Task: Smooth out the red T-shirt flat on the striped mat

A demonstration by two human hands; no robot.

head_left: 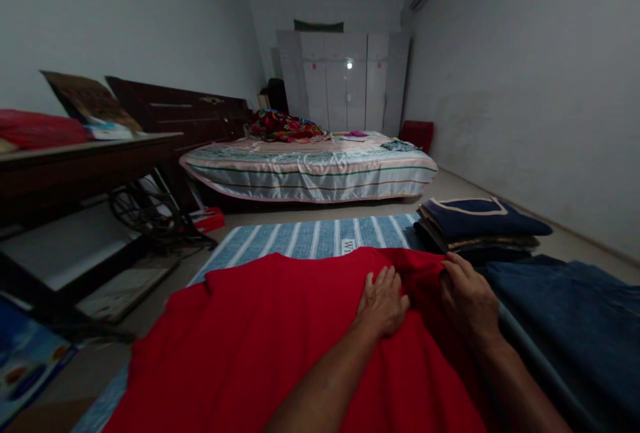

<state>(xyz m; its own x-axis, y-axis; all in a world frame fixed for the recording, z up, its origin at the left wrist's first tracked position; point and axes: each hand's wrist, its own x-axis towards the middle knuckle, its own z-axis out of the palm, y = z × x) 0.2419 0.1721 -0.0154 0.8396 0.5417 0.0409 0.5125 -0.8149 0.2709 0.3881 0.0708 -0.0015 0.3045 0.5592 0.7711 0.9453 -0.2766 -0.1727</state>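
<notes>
A red shirt [280,333] lies spread over a blue and white striped cover [295,239] in front of me. My left hand [383,303] rests palm down on the shirt, right of its middle, with the fingers stretched out. Farther right, my right hand [467,293] pinches the shirt's upper right edge between thumb and fingers and lifts it a little. Dark folds show in the cloth between the two hands. The near end of the shirt runs out of the picture.
Folded dark clothes [490,219] are stacked at the right, with folded jeans [570,313] nearer me. Beyond stands a bed [310,173] with a flowered blanket [285,127]. A table with an iron wheel stand [90,159] is at the left. A wardrobe [335,86] stands at the back.
</notes>
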